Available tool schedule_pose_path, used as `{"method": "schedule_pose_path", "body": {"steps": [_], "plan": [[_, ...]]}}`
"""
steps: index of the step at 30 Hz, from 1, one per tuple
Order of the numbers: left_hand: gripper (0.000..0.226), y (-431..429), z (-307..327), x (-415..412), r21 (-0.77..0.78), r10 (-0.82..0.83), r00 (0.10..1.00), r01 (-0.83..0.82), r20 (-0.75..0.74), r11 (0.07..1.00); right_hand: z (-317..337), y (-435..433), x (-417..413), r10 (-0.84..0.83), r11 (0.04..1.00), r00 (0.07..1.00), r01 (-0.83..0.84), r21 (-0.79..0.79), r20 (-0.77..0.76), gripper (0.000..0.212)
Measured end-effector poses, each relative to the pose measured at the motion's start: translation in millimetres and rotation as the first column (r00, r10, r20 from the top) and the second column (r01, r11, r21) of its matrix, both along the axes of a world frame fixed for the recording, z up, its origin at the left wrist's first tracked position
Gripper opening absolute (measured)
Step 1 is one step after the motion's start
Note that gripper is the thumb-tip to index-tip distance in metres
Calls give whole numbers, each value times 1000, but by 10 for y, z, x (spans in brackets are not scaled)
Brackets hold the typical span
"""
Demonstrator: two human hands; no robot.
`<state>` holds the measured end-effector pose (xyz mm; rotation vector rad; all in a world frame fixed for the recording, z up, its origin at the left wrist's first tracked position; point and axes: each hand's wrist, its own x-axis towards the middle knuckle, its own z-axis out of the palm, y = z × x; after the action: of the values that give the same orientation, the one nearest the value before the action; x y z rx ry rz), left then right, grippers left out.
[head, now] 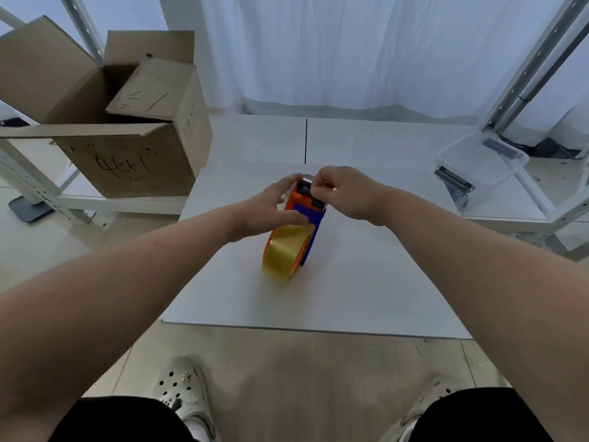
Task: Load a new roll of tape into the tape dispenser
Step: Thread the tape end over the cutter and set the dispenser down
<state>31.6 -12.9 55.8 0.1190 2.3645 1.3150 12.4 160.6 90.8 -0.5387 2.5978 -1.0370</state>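
An orange and blue tape dispenser stands on the white table, with a yellowish roll of tape seated in its near end. My left hand grips the dispenser's left side, thumb resting on top of the roll. At the dispenser's far end, by the metal blade, my right hand is pinched with its fingertips over the black part. Whether a tape end lies between those fingers is hidden.
An open cardboard box with a smaller box inside stands at the table's left on a white metal frame. A clear plastic bin sits on a shelf at the right. White curtains hang behind. My feet are below the table's near edge.
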Motion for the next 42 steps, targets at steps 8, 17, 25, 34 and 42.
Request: {"method": "schedule_pose_path", "body": {"steps": [8,17,25,34,42], "plan": [[76,-8,-49,-61,122,14,999,-18,39,992,-41,-70,-80,76,996,990,-71,47,-119,7],[77,38,-25,-11,71,25,999,-23,-25,997,-101,-101,-90,74,997,982,-68,40,-176,7],[70,75,2,32,54,47,994,-42,-100,998,-166,-173,-103,128,990,943,-105,90,-306,7],[65,86,-9,48,48,73,981,-66,-177,997,-189,-203,-102,112,994,948,-101,53,-298,9],[70,45,-7,26,15,93,976,-92,-198,996,-166,-182,-113,81,996,952,-65,63,-295,7]]}}
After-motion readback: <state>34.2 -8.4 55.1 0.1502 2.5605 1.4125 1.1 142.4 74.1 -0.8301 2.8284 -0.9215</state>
